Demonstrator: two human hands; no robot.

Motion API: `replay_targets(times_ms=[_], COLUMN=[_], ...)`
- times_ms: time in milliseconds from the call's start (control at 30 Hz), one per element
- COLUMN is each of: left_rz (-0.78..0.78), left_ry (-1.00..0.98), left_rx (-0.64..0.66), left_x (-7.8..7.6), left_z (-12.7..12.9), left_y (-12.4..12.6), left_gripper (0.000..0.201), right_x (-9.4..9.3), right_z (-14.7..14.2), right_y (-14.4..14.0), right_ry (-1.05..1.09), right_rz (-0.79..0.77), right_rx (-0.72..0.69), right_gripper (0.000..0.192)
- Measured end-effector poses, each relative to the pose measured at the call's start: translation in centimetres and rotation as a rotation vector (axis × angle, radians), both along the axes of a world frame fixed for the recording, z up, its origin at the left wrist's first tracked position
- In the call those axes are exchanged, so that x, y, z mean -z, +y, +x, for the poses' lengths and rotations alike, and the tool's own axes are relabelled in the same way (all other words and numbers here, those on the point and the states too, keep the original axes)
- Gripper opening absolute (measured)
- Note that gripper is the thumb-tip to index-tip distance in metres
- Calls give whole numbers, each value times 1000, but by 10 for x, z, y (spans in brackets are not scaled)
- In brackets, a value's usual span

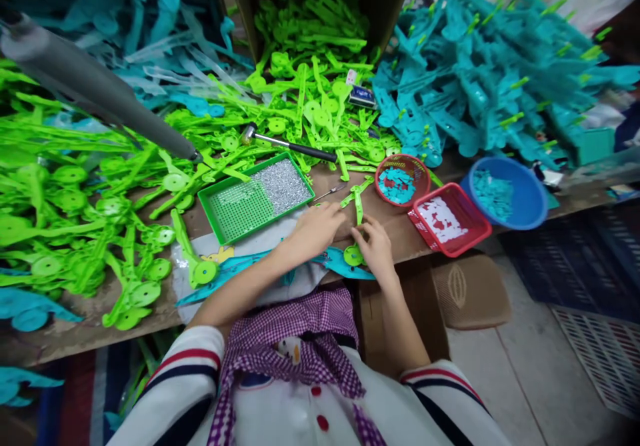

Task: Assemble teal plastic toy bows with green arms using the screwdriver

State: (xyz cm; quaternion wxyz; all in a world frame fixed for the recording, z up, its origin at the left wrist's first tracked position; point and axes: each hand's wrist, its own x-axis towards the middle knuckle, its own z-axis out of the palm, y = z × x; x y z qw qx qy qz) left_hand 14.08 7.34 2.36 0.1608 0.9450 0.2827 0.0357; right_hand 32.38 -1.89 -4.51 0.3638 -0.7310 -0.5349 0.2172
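Observation:
My left hand (320,225) is closed over the front of the workbench, its fingertips bent down; what they pinch, if anything, is hidden. Just to its right, my right hand (376,245) has thumb and fingers closed on a lime-green plastic part (359,207). A round green disc (353,255) shows beside that hand's wrist side. Beneath both hands lies a long turquoise plastic piece (225,277), partly covered by my left forearm. A thin metal-tipped tool (330,193) rests just beyond my left fingers.
A green tray (213,218) of small metal pins lies left, with a hammer (295,145) behind. On the right stand a round red basket (425,174), a red square basket (480,229) and a blue bowl (535,199). Green and turquoise heaps rise behind; a grey tool (95,76) hangs upper left.

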Motion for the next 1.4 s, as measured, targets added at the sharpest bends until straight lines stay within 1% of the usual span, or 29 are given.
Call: replay_targets(times_ms=[67,133,167,233,333,533,600,633,700,733,800,867,900,933,967,1000,1033,1100,1167,1233,1333,1367,1400], left_rz=[11,27,40,60,50,7,-27,-57,-185,-300,-627,-969,-1095,-1169,-1184,-1148,-1081,-940,-884,-918,-1027,-1034,-1009], left_ry=[93,135,139,135,130,118,94,53,-103,-205,-395,-507,-538,-559,-579,-595,-609,-606,-566,-526,-514,-525,-542], left_rx=[12,-25,-48,-84,-107,-175,-204,-207,-178,-148,-104,-128,-167,-210,-247,-268,-274,-251,-217,-185,-130,-122,-125], left_x=[17,31,36,41,42,39,35,33,29,27,27,29,30,31,32,33,34,33,33,32,31,31,29], left_z=[20,33,37,42,50,66,66,64,58,55,49,47,46,46,45,44,42,37,31,27,25,25,25], left_y=[12,20,23,27,36,66,67,63,47,36,14,-3,-7,-10,-10,-8,-6,-1,1,2,4,5,6], left_gripper=[31,36,38,39,38,40,39,38,39,40,42,44,45,44,41,35,30,23,23,26,25,23,22], right_x=[4,6,6,6,6,7,5,2,-7,-11,-21,-27,-29,-29,-29,-28,-26,-23,-22,-22,-24,-25,-25], right_z=[-1,-3,-4,-6,-7,-6,-5,-4,-2,-1,0,0,-1,-2,-3,-4,-5,-6,-6,-6,-6,-6,-6], right_y=[1,-1,-2,-3,-2,2,0,-2,-5,-6,-6,-3,-1,0,1,1,1,-2,-5,-6,-3,-1,0], right_ry=[7,13,11,3,-4,-23,-31,-29,-1,25,97,156,176,200,244,316,413,629,775,853,1008,1065,1109], right_rz=[-21,-14,-11,-15,-41,-49,-14,18,102,146,215,255,264,265,257,238,207,118,31,-28,-104,-127,-143], right_rx=[26,69,83,97,89,35,36,59,134,167,182,168,167,170,175,181,181,161,121,86,94,100,98], right_gripper=[37,36,36,35,35,33,34,34,33,32,28,26,25,25,24,25,26,33,40,43,47,49,51])
